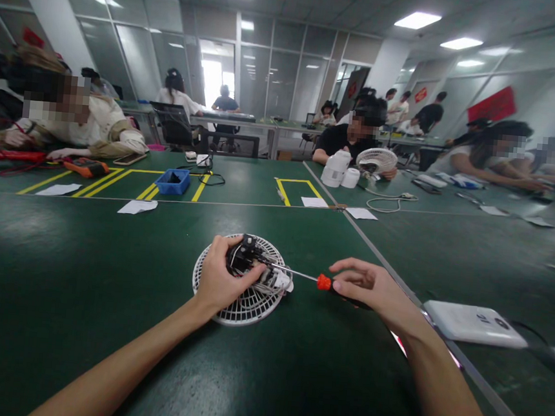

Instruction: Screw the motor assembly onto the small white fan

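A white fan grille (249, 312) lies flat on the green table, with a black motor housing (240, 256) and a tangle of wires and white parts on top. My left hand (218, 271) is closed round the motor housing, thumb toward the wired parts. From the right, my right hand (361, 283) grips a screwdriver (324, 282) with a red and black handle. Its metal shaft lies nearly level and points left, with the tip among the parts beside my left thumb. Exactly what the tip touches is too small to tell.
A white power bank (474, 323) with a cable lies to the right, near a metal table seam (375, 249). Further off are a blue bin (173, 182), paper slips (137, 207) and an orange multimeter (87, 167). Across the table a person (346, 136) handles another fan (376, 160).
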Action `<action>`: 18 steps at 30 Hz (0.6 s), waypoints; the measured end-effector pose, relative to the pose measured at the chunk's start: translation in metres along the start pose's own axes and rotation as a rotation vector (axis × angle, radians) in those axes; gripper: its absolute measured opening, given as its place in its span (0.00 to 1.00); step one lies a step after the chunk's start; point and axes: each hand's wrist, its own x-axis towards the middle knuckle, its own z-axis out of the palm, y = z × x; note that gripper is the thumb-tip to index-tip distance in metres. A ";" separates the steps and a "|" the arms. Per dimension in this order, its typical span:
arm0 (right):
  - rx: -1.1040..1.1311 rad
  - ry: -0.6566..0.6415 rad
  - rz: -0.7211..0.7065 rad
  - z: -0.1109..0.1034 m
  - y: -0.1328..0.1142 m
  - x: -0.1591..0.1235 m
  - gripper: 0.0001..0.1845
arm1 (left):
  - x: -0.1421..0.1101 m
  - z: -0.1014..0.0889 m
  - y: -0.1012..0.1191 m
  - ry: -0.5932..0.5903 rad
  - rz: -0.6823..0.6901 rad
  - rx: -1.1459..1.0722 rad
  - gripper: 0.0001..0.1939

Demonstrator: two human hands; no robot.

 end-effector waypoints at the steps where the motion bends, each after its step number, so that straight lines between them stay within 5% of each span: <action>1: -0.003 -0.005 0.002 0.000 0.000 0.000 0.26 | 0.000 0.000 0.000 0.005 -0.005 0.000 0.29; 10: 0.046 -0.210 0.130 0.008 -0.004 -0.001 0.28 | 0.001 0.002 -0.001 0.017 -0.032 -0.020 0.29; 18: 0.058 -0.251 0.154 0.008 -0.004 -0.001 0.30 | 0.002 0.002 -0.001 0.023 -0.078 -0.049 0.29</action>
